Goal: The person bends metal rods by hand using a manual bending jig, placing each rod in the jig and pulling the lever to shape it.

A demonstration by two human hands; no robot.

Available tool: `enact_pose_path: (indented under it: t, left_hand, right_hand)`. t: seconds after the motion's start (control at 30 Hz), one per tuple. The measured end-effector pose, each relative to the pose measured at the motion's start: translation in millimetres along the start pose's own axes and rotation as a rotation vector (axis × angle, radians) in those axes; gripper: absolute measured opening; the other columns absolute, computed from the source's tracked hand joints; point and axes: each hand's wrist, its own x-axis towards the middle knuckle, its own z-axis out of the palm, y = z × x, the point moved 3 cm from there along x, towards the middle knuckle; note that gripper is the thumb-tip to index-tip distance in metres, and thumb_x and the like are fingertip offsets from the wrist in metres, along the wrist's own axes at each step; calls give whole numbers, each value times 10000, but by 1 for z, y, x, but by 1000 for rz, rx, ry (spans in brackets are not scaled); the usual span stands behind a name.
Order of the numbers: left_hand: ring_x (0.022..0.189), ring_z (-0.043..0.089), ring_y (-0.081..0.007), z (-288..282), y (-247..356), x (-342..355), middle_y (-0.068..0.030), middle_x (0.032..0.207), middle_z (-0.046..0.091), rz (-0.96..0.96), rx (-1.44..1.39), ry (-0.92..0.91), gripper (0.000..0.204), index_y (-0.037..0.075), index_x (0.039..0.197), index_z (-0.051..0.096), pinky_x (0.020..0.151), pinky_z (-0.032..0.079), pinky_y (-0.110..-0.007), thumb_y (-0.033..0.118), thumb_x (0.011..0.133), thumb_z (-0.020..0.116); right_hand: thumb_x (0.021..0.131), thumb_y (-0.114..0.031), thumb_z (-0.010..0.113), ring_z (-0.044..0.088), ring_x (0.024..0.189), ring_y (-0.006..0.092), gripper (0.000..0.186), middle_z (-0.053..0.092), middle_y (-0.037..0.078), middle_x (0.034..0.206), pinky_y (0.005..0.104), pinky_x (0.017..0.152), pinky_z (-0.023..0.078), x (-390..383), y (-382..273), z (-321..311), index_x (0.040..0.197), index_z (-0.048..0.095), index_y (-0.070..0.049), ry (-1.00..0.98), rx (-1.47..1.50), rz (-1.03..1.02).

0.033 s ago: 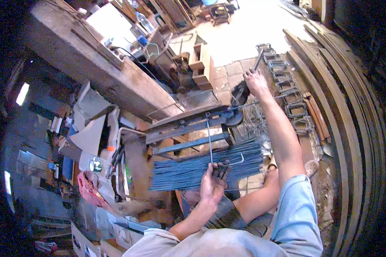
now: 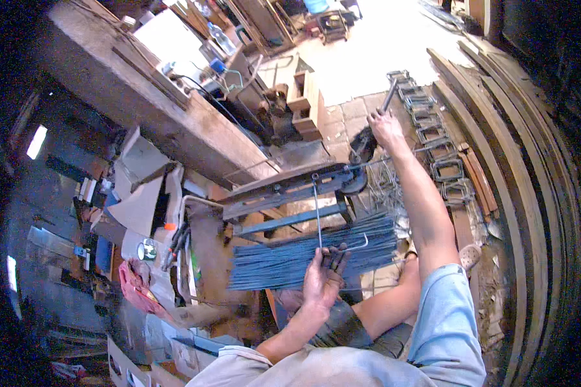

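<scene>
Your left hand [image 2: 324, 280] has its fingers closed on a bent rod [image 2: 317, 216] — over the rod pile [image 2: 271, 267], far end at the metal frame [image 2: 255, 206] — and your right hand [image 2: 386, 129] grips a dark handle [image 2: 390, 95].

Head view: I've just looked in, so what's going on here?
The person's left hand holds a thin metal rod that reaches up to a dark metal rail. The right hand, farther forward and to the right, grips a dark bar. Many thin bluish rods lie side by side behind the left hand in the view. To the right, rectangular metal frames lie in a row.
</scene>
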Motion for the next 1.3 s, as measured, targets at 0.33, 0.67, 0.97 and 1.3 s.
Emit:
enact_pose_path:
  t: [0.33, 0.67, 0.97, 1.3]
  left_hand:
    - [1062, 597, -338, 9, -4, -9, -179, 998, 636, 3, -80, 97, 225, -4, 901, 574, 1007, 471, -483, 186, 981, 483]
    - [1058, 597, -324, 0, 4, -8, -174, 1003, 627, 22, -82, 76, 234, -2, 939, 554, 998, 478, -482, 204, 994, 457]
    - [1066, 597, -316, 12, -5, -5, -167, 998, 625, -15, -162, -4, 225, -9, 953, 550, 995, 484, -461, 197, 992, 469]
    - [1080, 589, -309, 9, -2, -2, -179, 1015, 610, -42, -171, -23, 221, -19, 973, 543, 1001, 483, -461, 184, 995, 459]
  right_hand:
    - [897, -141, 461, 474, 1262, 230, 297, 567, 73, 1250, 514, 1020, 384, -5, -8, -9, 1169, 576, -105, -42, 5, 45]
    - [869, -116, 481, 576, 1127, 248, 252, 643, 103, 1120, 450, 998, 396, -141, 9, -54, 1083, 604, -62, -140, -251, 65]
    - [849, -111, 512, 548, 1058, 228, 203, 634, 80, 1040, 402, 883, 406, -231, -17, -87, 1026, 607, -82, -26, -319, 255]
    - [862, -149, 526, 557, 1044, 218, 211, 646, 76, 998, 378, 867, 408, -235, -30, -94, 1045, 603, -78, -28, -347, 281]
